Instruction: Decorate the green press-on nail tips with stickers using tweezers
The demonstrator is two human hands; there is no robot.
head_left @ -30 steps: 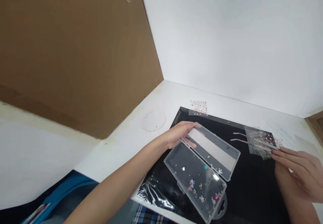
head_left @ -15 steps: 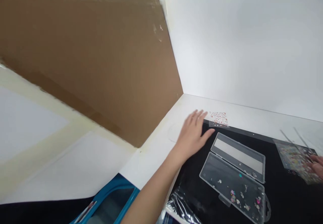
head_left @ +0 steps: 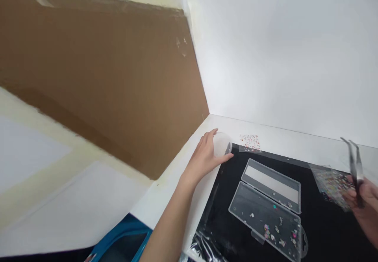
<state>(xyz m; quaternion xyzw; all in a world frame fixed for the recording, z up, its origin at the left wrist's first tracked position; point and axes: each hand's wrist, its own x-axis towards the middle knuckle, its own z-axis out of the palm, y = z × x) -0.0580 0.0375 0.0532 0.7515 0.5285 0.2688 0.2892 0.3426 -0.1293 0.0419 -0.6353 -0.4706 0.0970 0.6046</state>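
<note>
- The left hand (head_left: pixel 205 157) is gripping a clear round plastic disc (head_left: pixel 221 144) between the thumb and curled fingers, at the near edge of the disc.
- The disc is sitting at the corner of a black mat (head_left: pixel 325 230), over the white tabletop (head_left: pixel 280 134), with the hand wrapped around its lower left side.
- The right hand (head_left: pixel 365 201) is closed on a pair of metal tweezers (head_left: pixel 354 167) at the right edge of the view, with the tips pointing up and the arms slightly apart.
- A sheet of multicoloured nail stickers (head_left: pixel 330 185) is lying just beside the right hand, partly on the mat.
- A smaller sticker sheet with red and white motifs (head_left: pixel 249 142) is lying past the far edge of the mat, near the left hand but not touching it.
- A hinged clear plastic box (head_left: pixel 242 203) is lying open on the mat, between the two hands and well apart from both.
- Small flower-shaped charms (head_left: pixel 266 230) are scattering across the nearer half of the box, with a teal gem (head_left: pixel 275 207) among them.
- Crinkled clear plastic wrap (head_left: pixel 203 249) is showing at the near corner of the mat.
</note>
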